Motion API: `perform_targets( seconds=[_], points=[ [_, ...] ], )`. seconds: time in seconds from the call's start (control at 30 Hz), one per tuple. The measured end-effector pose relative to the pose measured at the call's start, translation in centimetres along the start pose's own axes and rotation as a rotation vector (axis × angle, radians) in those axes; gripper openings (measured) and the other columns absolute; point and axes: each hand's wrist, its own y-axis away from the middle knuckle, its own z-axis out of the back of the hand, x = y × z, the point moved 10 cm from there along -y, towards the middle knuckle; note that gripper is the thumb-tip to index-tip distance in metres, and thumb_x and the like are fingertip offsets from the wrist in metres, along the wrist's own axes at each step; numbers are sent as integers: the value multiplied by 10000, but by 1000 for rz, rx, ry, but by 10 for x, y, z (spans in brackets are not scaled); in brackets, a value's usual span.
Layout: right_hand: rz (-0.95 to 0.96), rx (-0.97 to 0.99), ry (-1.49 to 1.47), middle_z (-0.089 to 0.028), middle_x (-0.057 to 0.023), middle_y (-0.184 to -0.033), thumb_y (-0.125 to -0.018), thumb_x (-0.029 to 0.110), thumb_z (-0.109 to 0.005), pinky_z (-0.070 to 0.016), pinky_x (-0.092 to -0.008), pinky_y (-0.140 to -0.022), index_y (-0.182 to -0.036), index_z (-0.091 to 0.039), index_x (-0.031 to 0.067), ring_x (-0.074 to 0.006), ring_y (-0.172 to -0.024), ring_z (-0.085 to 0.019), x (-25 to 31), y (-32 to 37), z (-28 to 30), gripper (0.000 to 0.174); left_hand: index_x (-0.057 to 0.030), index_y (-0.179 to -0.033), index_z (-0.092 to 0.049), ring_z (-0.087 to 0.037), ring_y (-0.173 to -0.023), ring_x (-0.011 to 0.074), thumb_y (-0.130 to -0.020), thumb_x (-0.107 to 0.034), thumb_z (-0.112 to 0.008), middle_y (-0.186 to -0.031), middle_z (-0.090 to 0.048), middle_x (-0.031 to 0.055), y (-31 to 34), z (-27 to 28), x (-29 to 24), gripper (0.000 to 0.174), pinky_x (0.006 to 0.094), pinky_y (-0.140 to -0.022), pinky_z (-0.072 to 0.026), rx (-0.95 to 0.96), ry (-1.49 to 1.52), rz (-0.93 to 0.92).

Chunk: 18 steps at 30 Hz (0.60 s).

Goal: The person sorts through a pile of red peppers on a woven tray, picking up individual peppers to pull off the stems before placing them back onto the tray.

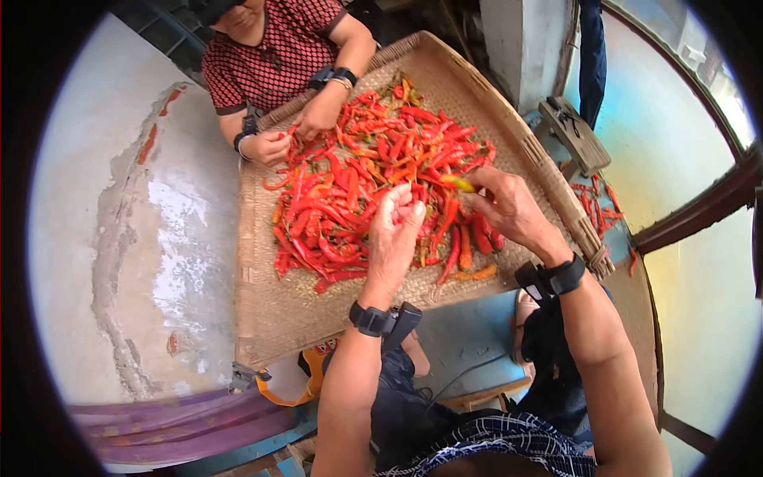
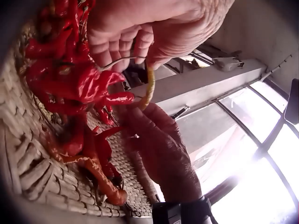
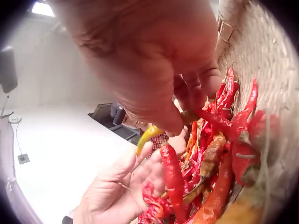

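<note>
Right hand (image 1: 509,205) pinches one yellow pepper (image 1: 458,183) over the red chillies (image 1: 330,211) in the woven tray (image 1: 266,322); left hand (image 1: 393,234) just beside it, fingers bent, can't tell if it grips the thin stem (image 2: 125,58). Looks like one-by-one handling, mid-pepper. Next move likely calls for a light fingertip hold.

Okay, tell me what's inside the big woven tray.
The woven tray holds a heap of red peppers with some orange peppers among them. Its floor shows along the near edge. Whatever lies beneath the heap is covered, so I can't tell.
</note>
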Motion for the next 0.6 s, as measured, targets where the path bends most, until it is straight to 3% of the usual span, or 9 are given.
perform_targets(
  seconds=[0.03,0.2,0.37,0.4,0.47,0.53,0.6],
  points=[
    [-131,3,-37,-591,-151,-776,-817,114,-639,-475,-394,-659,-898,-601,7,-331,-742,-593,-10,0,4,139,5,-1270,-467,-558,-943,154,-898,-280,-634,-1140,-544,148,-1,-1,1,498,287,-816,-496,26,-54,3],
    [57,100,-183,-608,-139,-764,-834,130,-649,-472,-375,-630,-881,-628,14,-290,-711,-603,15,4,-12,128,-15,-1118,-607,-569,-759,83,-885,-254,-662,-923,-620,31,5,-26,-3,338,234,-703,-486,149,-9,1],
    [-17,145,-138,-611,-145,-741,-809,131,-660,-480,-389,-636,-885,-618,24,-317,-716,-613,18,5,-21,137,-23,-1068,-616,-567,-728,62,-925,-210,-605,-861,-626,10,5,-31,6,235,204,-652,-471,145,84,103],
    [-19,147,-138,-611,-145,-741,-809,131,-660,-480,-389,-636,-885,-618,24,-317,-716,-613,16,4,-22,137,-23,-1068,-616,-567,-728,62,-925,-210,-605,-861,-626,10,5,-32,1,235,204,-652,-471,145,85,106],
    [160,85,55,-593,-179,-739,-788,120,-674,-474,-389,-610,-836,-596,-7,-324,-691,-612,23,7,-20,157,-29,-1002,-621,-562,-694,56,-939,-218,-578,-872,-630,21,3,-25,-8,203,202,-627,-470,48,171,102],
    [91,134,57,-592,-185,-732,-784,116,-665,-473,-392,-603,-828,-599,-5,-335,-687,-611,1,9,-25,144,-41,-959,-579,-578,-677,60,-977,-234,-507,-899,-648,65,-4,-13,-14,207,202,-613,-491,24,341,70],
    [25,186,60,-592,-190,-725,-780,111,-656,-471,-394,-595,-819,-602,-4,-345,-683,-611,-15,12,-28,132,-38,-972,-557,-596,-662,80,-976,-245,-512,-902,-654,92,-13,10,-7,212,212,-584,-516,-36,462,45]
  ],
)
